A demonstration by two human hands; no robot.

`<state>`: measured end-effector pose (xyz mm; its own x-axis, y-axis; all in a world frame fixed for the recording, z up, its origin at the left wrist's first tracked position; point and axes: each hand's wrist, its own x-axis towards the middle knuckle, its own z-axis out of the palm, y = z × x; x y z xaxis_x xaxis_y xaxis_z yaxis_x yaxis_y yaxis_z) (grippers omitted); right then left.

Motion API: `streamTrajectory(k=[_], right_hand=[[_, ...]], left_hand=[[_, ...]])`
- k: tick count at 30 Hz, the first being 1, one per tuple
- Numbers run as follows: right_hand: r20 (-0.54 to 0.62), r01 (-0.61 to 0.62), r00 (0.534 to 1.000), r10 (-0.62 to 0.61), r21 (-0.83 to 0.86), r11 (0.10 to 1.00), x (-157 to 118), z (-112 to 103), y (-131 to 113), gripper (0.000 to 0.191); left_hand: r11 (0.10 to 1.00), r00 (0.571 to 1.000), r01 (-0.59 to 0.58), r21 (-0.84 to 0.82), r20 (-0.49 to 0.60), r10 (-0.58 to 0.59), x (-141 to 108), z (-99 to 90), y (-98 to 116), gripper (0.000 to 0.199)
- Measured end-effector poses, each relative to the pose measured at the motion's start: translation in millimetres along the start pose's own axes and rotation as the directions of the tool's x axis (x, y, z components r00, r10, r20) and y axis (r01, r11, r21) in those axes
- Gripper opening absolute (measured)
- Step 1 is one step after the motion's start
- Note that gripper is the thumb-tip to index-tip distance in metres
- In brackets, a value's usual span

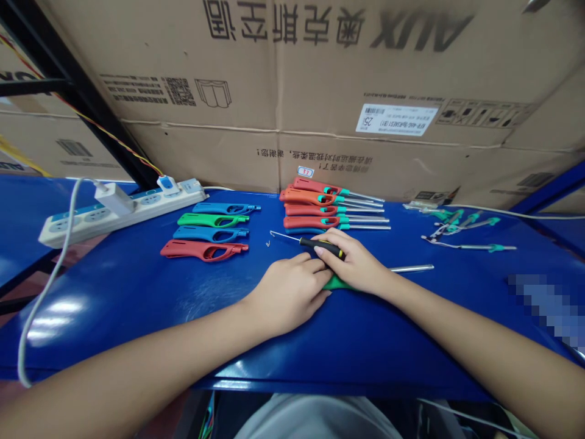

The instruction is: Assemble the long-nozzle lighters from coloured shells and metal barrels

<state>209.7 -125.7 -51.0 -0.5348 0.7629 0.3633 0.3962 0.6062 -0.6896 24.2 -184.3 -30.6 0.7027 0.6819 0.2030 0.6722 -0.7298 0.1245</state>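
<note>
My right hand is closed round the black and yellow handle of a screwdriver. Its thin shaft points left, and something tiny, perhaps a screw, shows at the tip. Just below the tip lie small screws on the blue table. My left hand wraps a green long-necked lighter, mostly hidden under both hands. That lighter's metal tube sticks out to the right past my right wrist. Behind my hands, several red and orange lighters with metal tubes lie stacked, with a blue one in front.
Left of centre, blue, green and red handle shells lie in a row. A white power strip with a cable stands behind them. Teal-ended igniter parts with wires lie right. A large cardboard box walls the table's back.
</note>
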Motion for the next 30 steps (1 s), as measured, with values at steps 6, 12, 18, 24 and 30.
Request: streamTrajectory(k=[6,12,18,24,30], right_hand=[[0.005,0.009,1.0,-0.009,0.011,1.0,-0.6,-0.3,-0.7,0.019],[-0.005,0.01,1.0,-0.01,0.01,1.0,-0.7,-0.5,-1.4,0.018],[-0.004,0.01,1.0,-0.01,0.009,1.0,-0.9,-0.7,-1.3,0.017],[-0.013,-0.003,1.0,0.003,-0.002,1.0,-1.2,0.0,-0.3,0.017],[-0.074,-0.011,0.997,0.014,0.037,0.999,-1.7,-3.2,1.8,0.018]], left_hand=[[1.0,1.0,0.001,-0.003,0.008,-0.001,1.1,-1.4,0.9,0.024],[1.0,1.0,-0.001,-0.008,0.001,0.001,0.8,-0.3,-0.2,0.024],[1.0,1.0,0.002,-0.018,0.012,-0.002,1.1,-1.0,-0.3,0.024],[1.0,1.0,-0.006,-0.025,0.002,0.006,1.0,-0.1,-0.9,0.023],[1.0,1.0,0.01,-0.019,0.027,-0.009,1.3,-2.8,-0.2,0.023]])
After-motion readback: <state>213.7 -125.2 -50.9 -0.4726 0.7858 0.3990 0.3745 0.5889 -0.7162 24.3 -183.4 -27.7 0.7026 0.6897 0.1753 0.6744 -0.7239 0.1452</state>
